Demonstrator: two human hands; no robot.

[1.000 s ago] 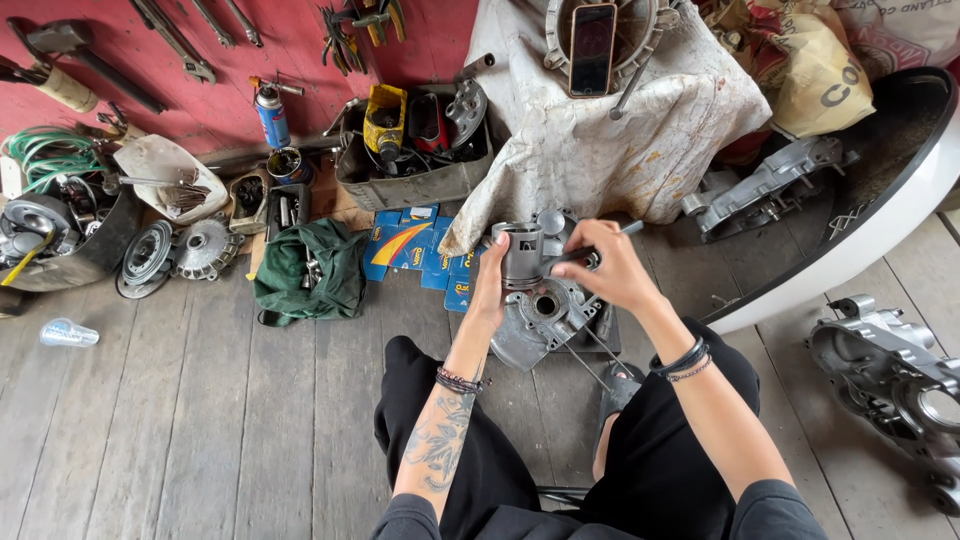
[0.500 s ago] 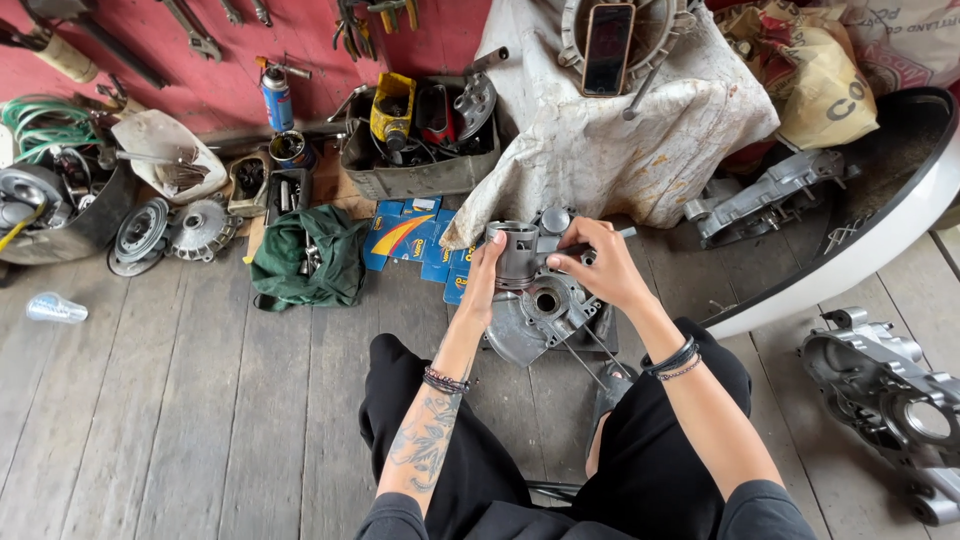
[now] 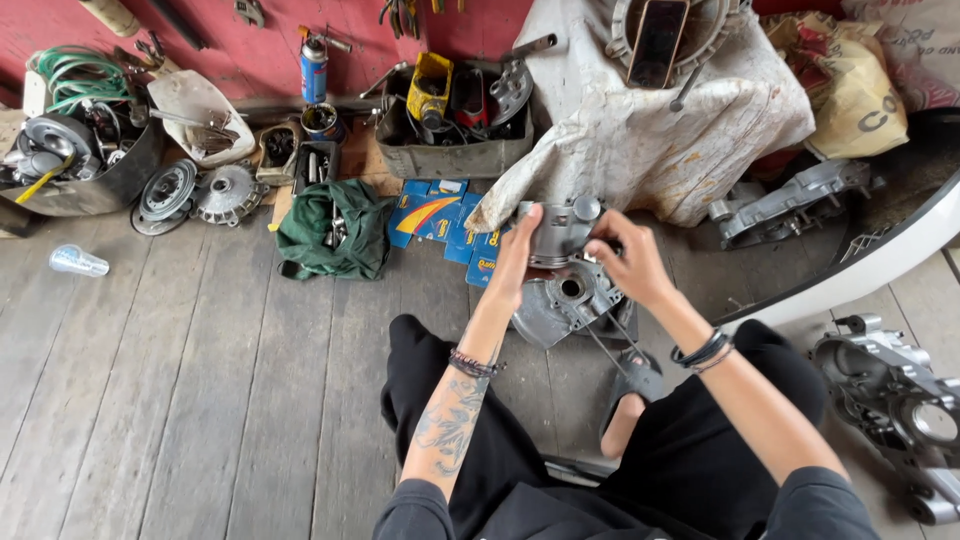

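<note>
Both hands are up on a grey metal cylinder block (image 3: 556, 236), one on each side. The left hand (image 3: 517, 262) lies flat against its left face, fingers together and pointing up; the right hand (image 3: 628, 262) curls round its right side, fingertips pressed to the metal. The block sits between the palms, on top of a round engine crankcase (image 3: 560, 305) that rests on the plank floor (image 3: 200, 380) just ahead of the person's knees. Long studs (image 3: 608, 345) run out from the case toward a sandalled foot. Beyond lie blue cardboard boxes (image 3: 440, 215), a green cloth bundle (image 3: 335, 230) and a stained white cloth (image 3: 640, 140). Another crankcase half (image 3: 895, 400) lies well off right.
</note>
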